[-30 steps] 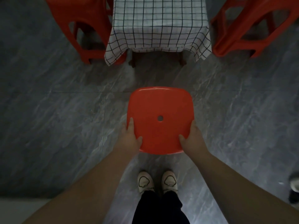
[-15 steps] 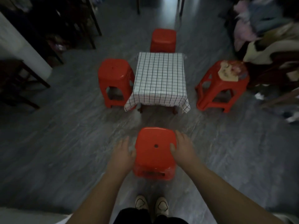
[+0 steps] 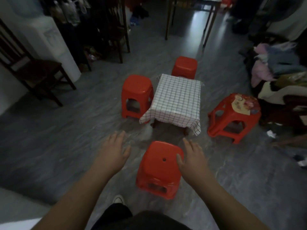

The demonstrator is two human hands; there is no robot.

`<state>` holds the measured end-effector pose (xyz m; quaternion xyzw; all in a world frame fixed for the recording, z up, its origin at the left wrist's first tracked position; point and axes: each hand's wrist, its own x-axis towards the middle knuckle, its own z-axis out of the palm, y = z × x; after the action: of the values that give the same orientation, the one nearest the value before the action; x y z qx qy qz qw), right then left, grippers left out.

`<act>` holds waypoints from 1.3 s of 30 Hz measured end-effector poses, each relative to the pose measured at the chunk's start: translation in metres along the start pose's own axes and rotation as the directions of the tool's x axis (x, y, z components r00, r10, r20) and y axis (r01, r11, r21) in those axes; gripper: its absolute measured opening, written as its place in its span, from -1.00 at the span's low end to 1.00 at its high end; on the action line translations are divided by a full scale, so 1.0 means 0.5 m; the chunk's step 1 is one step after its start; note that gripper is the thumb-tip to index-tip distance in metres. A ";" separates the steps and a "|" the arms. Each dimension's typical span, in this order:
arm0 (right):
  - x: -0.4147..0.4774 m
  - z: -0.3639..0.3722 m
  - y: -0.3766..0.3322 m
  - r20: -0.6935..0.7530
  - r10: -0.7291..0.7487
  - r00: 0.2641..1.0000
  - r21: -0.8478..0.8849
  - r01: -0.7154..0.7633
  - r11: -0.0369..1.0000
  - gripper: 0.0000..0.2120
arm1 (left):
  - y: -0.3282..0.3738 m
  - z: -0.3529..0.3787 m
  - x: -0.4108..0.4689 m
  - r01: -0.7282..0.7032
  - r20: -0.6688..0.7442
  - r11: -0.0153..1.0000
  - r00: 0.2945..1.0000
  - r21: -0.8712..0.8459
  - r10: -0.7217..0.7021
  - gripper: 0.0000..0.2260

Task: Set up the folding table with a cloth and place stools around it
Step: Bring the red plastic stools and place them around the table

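Two splayed, empty hands, left (image 3: 114,151) clear, right (image 3: 192,156) thumb at near stool (image 3: 160,168) seat edge.

Four red stools (image 3: 160,168) around cloth-covered table (image 3: 177,98)

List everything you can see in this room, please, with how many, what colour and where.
Stools: four, red, one on each side of the table; the right one has a patterned top.
Table: one, dark legs, middle of the floor.
Cloth: one, white with dark checks, draped over the table.
Chair: one, dark wood, far left.
Tall table: one, dark legs, at the back.
Clothes: a heap, mixed colours, far right.
Floor: grey, marbled.
Left hand: open, apart from the near stool.
Right hand: open, beside the near stool's seat; contact unclear.
Shoe: one, white, bottom centre.
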<state>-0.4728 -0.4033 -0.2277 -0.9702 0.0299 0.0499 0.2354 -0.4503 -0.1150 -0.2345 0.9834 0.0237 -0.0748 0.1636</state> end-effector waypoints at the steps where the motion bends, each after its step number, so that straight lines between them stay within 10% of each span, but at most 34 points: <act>1: 0.014 0.009 -0.021 0.009 -0.017 1.000 -0.008 0.018 1.000 -0.35 | -0.014 -0.008 0.008 0.010 0.001 1.000 1.000 0.016 -0.010 -0.34; 21: 0.558 0.320 -0.835 0.144 -0.252 0.957 -0.023 0.258 0.966 -0.35 | -0.673 -0.361 0.426 0.284 -0.005 0.950 0.958 0.126 -0.286 -0.36; 39: 1.141 0.407 -1.080 0.134 -0.298 0.945 -0.017 0.303 0.953 -0.32 | -0.869 -0.521 0.970 0.331 0.003 0.939 0.943 0.091 -0.333 -0.37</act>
<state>0.1208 0.1500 -0.2258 -0.9623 -0.1348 0.0767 0.2233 0.0343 0.3913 -0.2044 0.9709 0.1843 -0.1113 0.1049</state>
